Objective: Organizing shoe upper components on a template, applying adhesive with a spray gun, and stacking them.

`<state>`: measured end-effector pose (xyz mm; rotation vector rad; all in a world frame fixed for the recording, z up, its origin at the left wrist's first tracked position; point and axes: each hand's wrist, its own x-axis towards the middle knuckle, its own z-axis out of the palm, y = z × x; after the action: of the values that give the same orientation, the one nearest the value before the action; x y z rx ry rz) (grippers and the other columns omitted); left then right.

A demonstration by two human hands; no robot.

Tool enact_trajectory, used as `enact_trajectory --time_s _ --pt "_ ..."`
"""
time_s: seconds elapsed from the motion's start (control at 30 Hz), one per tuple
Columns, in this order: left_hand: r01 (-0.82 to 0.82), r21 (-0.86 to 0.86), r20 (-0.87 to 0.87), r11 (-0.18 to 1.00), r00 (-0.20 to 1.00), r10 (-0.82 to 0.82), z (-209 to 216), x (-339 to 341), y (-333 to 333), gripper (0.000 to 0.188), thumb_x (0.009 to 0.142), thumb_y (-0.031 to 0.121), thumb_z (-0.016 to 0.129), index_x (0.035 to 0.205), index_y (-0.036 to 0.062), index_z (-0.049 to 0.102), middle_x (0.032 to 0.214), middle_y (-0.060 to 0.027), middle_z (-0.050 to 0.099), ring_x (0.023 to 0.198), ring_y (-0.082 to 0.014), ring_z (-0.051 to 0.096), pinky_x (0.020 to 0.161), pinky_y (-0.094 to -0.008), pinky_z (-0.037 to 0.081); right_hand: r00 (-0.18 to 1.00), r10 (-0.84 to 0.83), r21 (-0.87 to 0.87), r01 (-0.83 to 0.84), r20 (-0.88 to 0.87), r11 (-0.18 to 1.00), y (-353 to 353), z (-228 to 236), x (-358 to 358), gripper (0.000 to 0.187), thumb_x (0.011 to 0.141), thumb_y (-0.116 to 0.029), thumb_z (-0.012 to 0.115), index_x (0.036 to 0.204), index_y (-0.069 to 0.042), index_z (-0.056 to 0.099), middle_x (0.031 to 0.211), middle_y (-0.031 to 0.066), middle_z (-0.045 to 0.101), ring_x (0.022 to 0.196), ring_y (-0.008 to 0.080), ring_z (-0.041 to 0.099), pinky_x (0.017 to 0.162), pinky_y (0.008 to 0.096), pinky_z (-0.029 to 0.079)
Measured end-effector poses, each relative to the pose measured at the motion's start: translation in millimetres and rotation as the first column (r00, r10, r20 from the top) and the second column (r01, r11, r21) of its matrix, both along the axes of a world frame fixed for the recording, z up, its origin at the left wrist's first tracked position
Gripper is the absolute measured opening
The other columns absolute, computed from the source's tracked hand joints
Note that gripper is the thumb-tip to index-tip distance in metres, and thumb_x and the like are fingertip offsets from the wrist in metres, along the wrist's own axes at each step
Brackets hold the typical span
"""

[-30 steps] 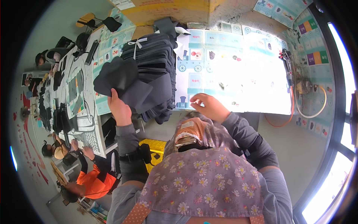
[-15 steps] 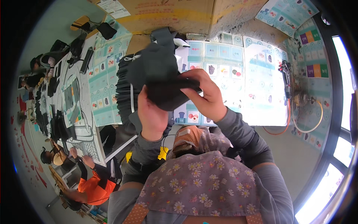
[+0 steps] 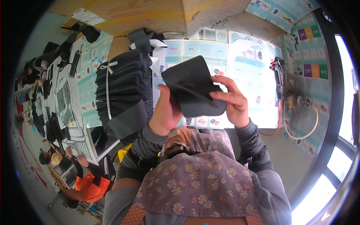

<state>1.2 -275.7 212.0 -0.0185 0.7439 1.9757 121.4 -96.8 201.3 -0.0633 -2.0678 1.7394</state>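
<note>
Two hands (image 3: 167, 113) (image 3: 237, 104) hold black material (image 3: 193, 88); an apron pocket (image 3: 180, 135) holds a dark object (image 3: 174, 150).

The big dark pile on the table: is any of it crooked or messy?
Yes, a little. One dark gray piece lies slanted across the near end of the dark stack, while most of the others are packed in close layers under a white tie. I can't see anything spilled there.

Seeing plain black on the flat piece (image 3: 187, 80) in the grip, near-black on the stack (image 3: 125, 92) left of it. Reading teal-and-white print on the table sheets (image 3: 212, 48) beyond the grip, mauve-grey with white daisies on the apron (image 3: 198, 187) below.
</note>
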Motion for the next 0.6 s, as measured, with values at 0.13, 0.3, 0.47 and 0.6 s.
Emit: enact_trajectory --time_s 0.13,0.3,0.47,0.6 --pt "0.139 -0.145 -0.154 0.98 0.975 -0.162 -2.8 6.0 23.2 0.047 0.097 0.035 0.051 0.132 0.0029 0.045 0.129 -0.0094 0.053 0.117 -0.0209 0.054 0.099 -0.0359 0.045 0.999 0.001 0.014 -0.002 0.054 1.0 24.3 -2.0 13.5 0.055 0.063 0.019 0.04 0.1 -0.006 0.073 0.132 0.0154 0.052 0.127 0.03 0.044 0.109 0.0425 0.028" --pt "0.116 -0.097 0.162 0.989 0.982 -0.099 -18.3 10.7 49.2 0.037 0.095 0.021 0.055 0.127 0.002 0.049 0.122 -0.0082 0.058 0.11 -0.0191 0.058 0.093 -0.0338 0.049 0.982 0.147 -0.482 -0.187 -0.121 0.856 49.9 -20.3 20.8 0.03 0.085 -0.008 0.044 0.092 -0.002 0.072 0.138 0.0195 0.044 0.13 0.0341 0.04 0.11 0.0456 0.025" --pt "0.024 -0.208 0.208 0.978 0.978 0.02 -15.0 15.2 73.4 0.031 0.094 0.015 0.058 0.122 0.0031 0.053 0.115 -0.006 0.06 0.105 -0.0176 0.06 0.088 -0.0322 0.051 0.997 0.075 -0.856 -0.034 0.005 0.516 48.0 -38.5 26.1 0.076 0.089 -0.063 0.044 0.133 -0.001 0.044 0.145 0.0189 0.035 0.132 0.0319 0.037 0.108 0.0438 0.029" --pt "-0.061 -0.359 0.023 0.931 0.997 0.074 -14.4 23.4 89.4 0.03 0.092 0.01 0.059 0.121 0.0012 0.053 0.114 -0.0061 0.06 0.102 -0.016 0.059 0.086 -0.031 0.05 0.96 0.166 -0.629 0.012 0.224 0.777 49.6 -51.5 35.2 0.071 0.093 -0.049 0.05 0.138 0.005 0.036 0.137 0.0152 0.044 0.127 0.0223 0.041 0.106 0.0354 0.031"
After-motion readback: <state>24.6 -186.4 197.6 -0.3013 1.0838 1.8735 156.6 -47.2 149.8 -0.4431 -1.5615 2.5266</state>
